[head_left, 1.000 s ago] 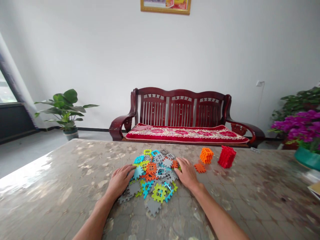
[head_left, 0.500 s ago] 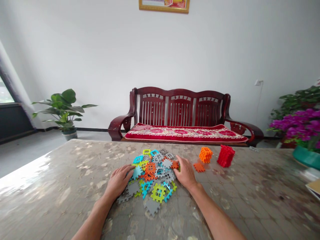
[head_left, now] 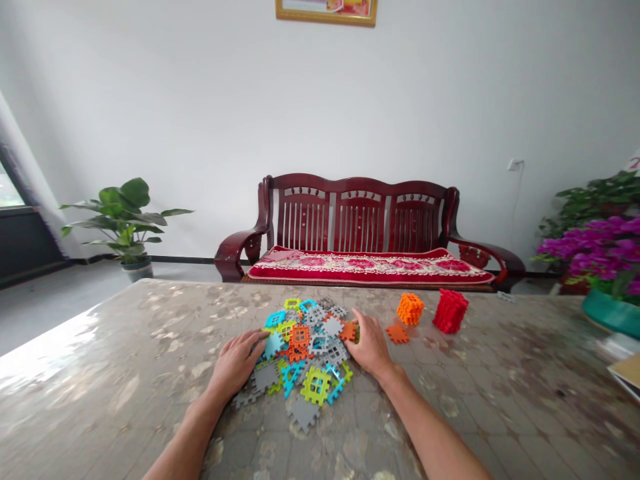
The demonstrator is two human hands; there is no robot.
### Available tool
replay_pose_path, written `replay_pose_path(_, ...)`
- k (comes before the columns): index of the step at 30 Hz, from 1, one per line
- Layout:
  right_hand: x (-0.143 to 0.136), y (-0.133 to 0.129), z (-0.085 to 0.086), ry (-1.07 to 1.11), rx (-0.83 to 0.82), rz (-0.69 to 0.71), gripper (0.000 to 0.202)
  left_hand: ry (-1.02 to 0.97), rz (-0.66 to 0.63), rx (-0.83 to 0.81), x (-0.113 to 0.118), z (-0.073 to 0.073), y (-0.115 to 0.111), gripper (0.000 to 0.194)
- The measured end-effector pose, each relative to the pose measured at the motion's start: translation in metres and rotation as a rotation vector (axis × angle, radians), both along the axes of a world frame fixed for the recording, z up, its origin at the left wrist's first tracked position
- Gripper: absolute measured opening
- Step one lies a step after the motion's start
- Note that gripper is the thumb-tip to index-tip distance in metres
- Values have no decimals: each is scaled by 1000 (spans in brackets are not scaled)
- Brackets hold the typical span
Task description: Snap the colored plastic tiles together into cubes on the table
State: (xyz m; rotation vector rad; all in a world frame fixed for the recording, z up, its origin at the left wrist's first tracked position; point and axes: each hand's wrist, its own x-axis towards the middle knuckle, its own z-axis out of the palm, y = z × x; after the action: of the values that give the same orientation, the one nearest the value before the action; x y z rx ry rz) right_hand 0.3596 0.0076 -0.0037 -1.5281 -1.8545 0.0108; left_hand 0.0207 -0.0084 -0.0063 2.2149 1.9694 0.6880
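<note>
A heap of interlocking plastic tiles (head_left: 316, 385) in grey, blue, lime green and orange lies in front of me on the table. My left hand (head_left: 237, 363) rests at its left side, fingers stretched out, their tips against a light blue tile (head_left: 273, 345). At the right side is my right hand (head_left: 371, 343), thumb and forefinger around an orange tile (head_left: 349, 331) at the heap's edge. A greenish tile shows just behind it, partly covered by the fingers. Some fingertips of both hands are hidden.
Right of the heap stand an orange stack of tiles (head_left: 410, 309) and a red stack (head_left: 451, 311), with one loose orange tile (head_left: 397, 334) nearby. Purple flowers in a teal pot (head_left: 610, 313) stand at the table's right end. A wooden bench (head_left: 360, 220) is beyond the table.
The orange tile at my right fingers has shifted slightly and shows more of its face. My left hand stays in place; the view has moved a little.
</note>
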Motion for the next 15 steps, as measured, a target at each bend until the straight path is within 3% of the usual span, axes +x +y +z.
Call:
replay_pose_path(8, 9, 4, -10, 66, 201, -135, 67, 15, -3, 8, -2, -2, 3, 40)
replay_pose_path(15, 27, 7, -18, 69, 202, -229, 56, 9, -5, -8, 0, 0, 1, 42)
